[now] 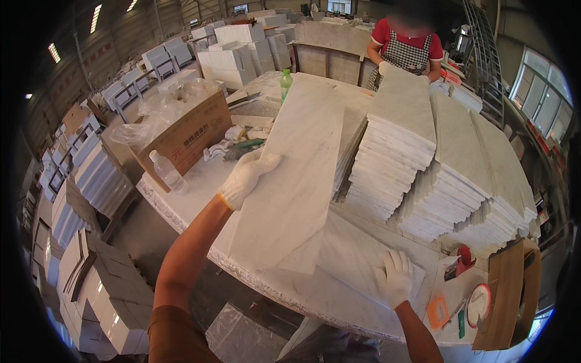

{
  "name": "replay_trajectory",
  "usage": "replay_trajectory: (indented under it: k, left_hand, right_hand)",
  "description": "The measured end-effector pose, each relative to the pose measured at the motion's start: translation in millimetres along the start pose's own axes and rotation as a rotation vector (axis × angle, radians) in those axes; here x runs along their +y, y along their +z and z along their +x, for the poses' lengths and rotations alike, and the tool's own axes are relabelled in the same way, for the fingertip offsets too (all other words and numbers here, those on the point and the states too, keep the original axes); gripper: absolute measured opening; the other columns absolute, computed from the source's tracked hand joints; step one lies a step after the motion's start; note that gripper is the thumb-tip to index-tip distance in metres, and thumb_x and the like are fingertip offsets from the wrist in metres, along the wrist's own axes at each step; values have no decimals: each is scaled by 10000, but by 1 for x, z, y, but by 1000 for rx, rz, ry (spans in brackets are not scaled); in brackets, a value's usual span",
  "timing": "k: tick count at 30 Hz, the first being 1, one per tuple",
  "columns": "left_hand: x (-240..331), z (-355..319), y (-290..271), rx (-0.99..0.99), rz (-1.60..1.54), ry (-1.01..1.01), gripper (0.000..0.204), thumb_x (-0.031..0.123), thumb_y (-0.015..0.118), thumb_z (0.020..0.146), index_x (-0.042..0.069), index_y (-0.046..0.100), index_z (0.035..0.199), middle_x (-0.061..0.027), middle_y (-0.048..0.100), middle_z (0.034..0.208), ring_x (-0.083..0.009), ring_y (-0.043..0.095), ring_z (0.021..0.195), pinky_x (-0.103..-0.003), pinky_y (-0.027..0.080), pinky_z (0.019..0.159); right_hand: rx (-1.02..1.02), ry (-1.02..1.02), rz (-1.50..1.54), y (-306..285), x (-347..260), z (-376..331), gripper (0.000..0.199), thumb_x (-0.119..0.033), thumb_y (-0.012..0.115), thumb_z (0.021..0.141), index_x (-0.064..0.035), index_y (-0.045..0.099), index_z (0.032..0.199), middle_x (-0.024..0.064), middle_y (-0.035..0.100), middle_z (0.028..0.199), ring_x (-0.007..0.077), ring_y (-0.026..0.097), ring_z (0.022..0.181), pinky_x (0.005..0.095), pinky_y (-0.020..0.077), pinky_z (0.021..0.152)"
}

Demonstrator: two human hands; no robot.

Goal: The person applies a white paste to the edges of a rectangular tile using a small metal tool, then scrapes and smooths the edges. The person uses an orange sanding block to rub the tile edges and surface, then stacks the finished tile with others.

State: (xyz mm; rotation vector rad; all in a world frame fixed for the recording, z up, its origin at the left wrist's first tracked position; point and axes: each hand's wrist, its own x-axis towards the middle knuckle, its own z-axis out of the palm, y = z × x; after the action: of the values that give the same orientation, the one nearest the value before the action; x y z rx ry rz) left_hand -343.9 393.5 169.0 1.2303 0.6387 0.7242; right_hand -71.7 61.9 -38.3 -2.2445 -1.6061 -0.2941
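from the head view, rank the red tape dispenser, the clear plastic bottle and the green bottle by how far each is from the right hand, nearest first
1. Red tape dispenser: just right of the right hand, near the table's right end.
2. Clear plastic bottle: far left, lying beside the cardboard box.
3. Green bottle: upright at the far side of the table, beyond the long marble slab.
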Motion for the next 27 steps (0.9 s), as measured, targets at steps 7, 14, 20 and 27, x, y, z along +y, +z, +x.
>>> replay_trajectory:
  k: [7, 14, 20, 27]
  left_hand:
    - [7, 138, -5, -149, -16, -52, 414, 177, 676, 987, -60, 601, 1318, -123, 694, 1207, -199, 696, 1050, -350, 572, 911]
    - [-22, 245, -1, -173, 63, -8, 410, 176, 711, 964, -63, 637, 1289, -128, 718, 1161, -234, 715, 982, -381, 578, 882]
    - [-45, 305, -13, -209, 129, 24, 435, 183, 717, 956, -73, 631, 1297, -146, 713, 1175, -236, 707, 1009, -382, 568, 904]
    - [-41, 324, 7, -193, -21, -76, 333, 157, 699, 947, -26, 692, 1226, -122, 728, 1143, -209, 711, 994, -369, 578, 885]
  right_hand:
    - [-12, -10, 64, -6, -4, 12, 472, -274, 653, 820, -51, 643, 1236, 143, 607, 1286, 418, 518, 1243, 546, 390, 1090]
    - [-16, 23, 100, -21, -18, 25, 428, -218, 643, 806, -29, 652, 1190, 178, 609, 1281, 446, 516, 1243, 569, 396, 1075]
    - [-48, 59, 86, -1, -9, 25, 516, -373, 652, 938, -71, 624, 1356, 189, 609, 1382, 432, 522, 1298, 552, 353, 1134]
    - [-129, 74, 72, -3, -4, 27, 508, -338, 635, 942, -65, 607, 1369, 199, 575, 1410, 439, 495, 1324, 554, 361, 1136]
